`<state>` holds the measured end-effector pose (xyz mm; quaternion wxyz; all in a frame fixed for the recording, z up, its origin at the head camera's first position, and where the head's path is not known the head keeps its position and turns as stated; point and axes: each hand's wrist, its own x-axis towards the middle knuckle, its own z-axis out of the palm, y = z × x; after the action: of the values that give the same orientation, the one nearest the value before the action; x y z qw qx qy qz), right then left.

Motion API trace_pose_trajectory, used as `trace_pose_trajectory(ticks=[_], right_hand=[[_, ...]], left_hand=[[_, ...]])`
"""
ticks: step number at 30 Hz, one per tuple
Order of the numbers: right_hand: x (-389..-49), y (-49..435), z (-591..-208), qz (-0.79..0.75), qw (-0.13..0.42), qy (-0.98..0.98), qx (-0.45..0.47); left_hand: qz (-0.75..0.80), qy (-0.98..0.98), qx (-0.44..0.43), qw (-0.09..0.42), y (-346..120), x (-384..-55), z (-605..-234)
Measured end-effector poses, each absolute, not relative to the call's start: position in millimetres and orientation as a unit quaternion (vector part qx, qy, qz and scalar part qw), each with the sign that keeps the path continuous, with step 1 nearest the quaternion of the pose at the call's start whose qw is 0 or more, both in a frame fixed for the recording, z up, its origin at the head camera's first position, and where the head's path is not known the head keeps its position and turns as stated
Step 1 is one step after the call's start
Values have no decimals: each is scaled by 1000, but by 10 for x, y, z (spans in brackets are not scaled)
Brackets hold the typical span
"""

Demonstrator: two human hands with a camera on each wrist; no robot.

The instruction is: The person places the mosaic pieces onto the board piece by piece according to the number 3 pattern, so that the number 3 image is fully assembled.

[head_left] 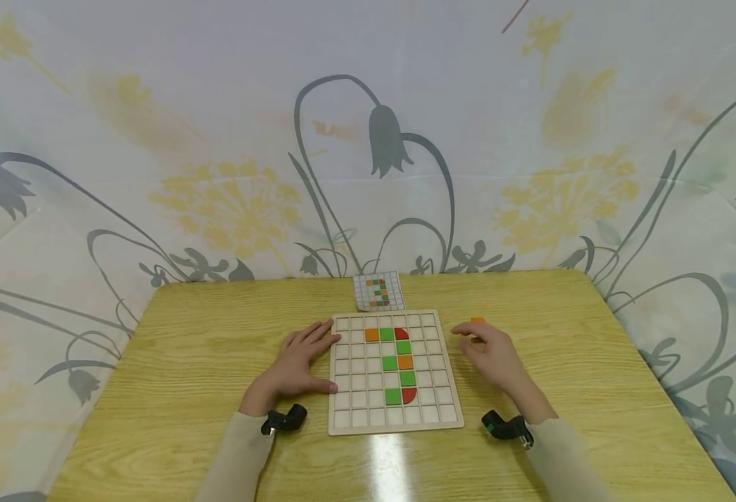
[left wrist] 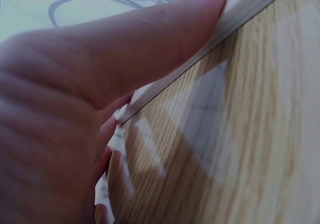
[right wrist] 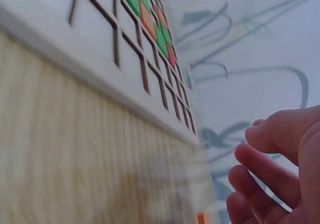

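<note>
A pale wooden grid board point(head_left: 459, 411) lies in the middle of the table in the head view. Several green square tiles point(head_left: 403, 347), two orange squares point(head_left: 372, 335) and two red rounded tiles point(head_left: 408, 396) sit in its cells. My left hand point(head_left: 295, 366) rests at the board's left edge, fingers spread, the thumb point(left wrist: 165, 39) on the rim. To the right of the board my right hand point(head_left: 490, 352) hovers with loosely bent fingers, thumb and fingertips apart, nothing visible between them. A loose orange piece point(head_left: 478, 320) lies just beyond it, partly hidden by the hand.
A small printed card point(head_left: 360, 298) with a coloured grid pattern lies behind the board. The wooden table point(head_left: 217, 335) backs onto a floral cloth point(head_left: 230, 125). Each wrist carries a small black camera point(head_left: 500, 425).
</note>
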<state>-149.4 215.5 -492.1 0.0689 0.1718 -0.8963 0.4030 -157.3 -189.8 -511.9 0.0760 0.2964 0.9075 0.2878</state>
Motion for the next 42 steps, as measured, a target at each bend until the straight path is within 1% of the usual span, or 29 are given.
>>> trace_pose_trajectory(ticks=[6,10,18,24,27,33,42], right_hand=[[-1600,2433,-4899,415,92,-896,124],[-1631,2540,-4884,405,95,-905,93],[-1694,2689,-4918,425,48,-903,43],[-1766,2709,-5037,460,4,-887,38],[-1801,2696,-5097,466,-6,-883,48],[-1840,2662,-5170,441,15,-895,71],[-1824,2597,-5185,409,55,-908,72]], left_hand=[[289,907,297,79,-1889,-1568,-5116],[291,907,294,80,-1887,-1561,-5106],[294,907,290,82,-1882,-1561,-5107],[292,908,289,80,-1888,-1565,-5111],[290,908,290,80,-1892,-1563,-5109],[291,908,291,82,-1899,-1558,-5105],[285,910,289,82,-1901,-1576,-5144]])
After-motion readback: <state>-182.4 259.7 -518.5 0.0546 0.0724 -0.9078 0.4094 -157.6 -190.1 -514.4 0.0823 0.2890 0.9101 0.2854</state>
